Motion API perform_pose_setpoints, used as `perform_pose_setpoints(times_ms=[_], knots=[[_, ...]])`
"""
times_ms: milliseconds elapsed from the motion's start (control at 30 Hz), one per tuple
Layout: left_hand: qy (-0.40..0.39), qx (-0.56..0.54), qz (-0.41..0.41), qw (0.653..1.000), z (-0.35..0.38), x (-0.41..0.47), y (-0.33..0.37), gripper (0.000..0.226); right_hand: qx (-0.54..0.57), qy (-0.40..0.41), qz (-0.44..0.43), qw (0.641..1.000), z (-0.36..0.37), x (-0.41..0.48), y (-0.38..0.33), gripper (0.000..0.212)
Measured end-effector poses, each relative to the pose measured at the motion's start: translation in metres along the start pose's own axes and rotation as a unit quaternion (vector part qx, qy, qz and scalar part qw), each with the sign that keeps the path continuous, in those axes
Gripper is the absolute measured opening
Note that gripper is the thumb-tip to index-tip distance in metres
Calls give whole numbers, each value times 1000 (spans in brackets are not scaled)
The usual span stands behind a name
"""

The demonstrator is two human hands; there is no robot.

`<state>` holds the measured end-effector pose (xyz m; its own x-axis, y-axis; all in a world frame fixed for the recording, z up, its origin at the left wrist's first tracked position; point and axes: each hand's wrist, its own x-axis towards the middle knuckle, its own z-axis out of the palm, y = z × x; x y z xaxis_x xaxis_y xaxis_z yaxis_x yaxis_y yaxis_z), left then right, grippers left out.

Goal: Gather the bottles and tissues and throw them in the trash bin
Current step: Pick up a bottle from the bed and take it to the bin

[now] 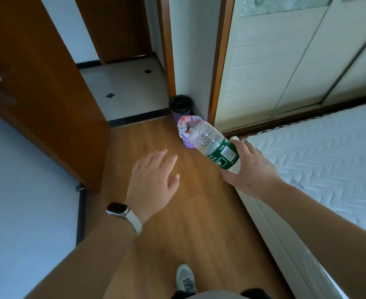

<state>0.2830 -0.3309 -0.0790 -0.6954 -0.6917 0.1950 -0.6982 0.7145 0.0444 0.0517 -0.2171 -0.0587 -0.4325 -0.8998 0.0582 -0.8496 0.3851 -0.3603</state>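
A brown wooden door [48, 100] stands open at left. A white quilted mattress [317, 158] lies at right, beside a cream sliding wardrobe [274, 61].

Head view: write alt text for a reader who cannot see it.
The right hand grips a green-labelled clear plastic bottle, base toward a bag-lined purple trash bin on the wood floor. The left hand is open, palm down.

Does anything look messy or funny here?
Only a little. The small purple bin by the wardrobe looks stuffed, with rubbish poking up in its white bag. The bottle in the right hand points bottom-first toward it. Nothing is spilled on the floor.
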Motion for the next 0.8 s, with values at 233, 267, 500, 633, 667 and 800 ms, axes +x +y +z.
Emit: perform_pose_setpoints(times_ms=[233, 267, 500, 633, 667, 800], knots=[[-6, -17, -22, 1000, 12, 55, -68, 48, -12, -17, -3, 1000, 25, 80, -38, 83], [-7, -20, -26, 999, 14, 62, -74, 48, -12, -13, -6, 1000, 27, 90, -41, 83], [-16, -25, -24, 999, 34, 125, -108, 49, 2, -40, 12, 999, 49, 163, -43, 82], [-36, -21, -22, 999, 53, 182, -131, 51, 17, -48, 13, 999, 65, 223, -37, 82], [-37, -20, -22, 999, 58, 198, -136, 51, 24, -49, 15, 998, 69, 240, -35, 81], [-54, -20, -19, 998, 74, 265, -158, 51, 45, -71, 25, 996, 84, 315, -28, 80]])
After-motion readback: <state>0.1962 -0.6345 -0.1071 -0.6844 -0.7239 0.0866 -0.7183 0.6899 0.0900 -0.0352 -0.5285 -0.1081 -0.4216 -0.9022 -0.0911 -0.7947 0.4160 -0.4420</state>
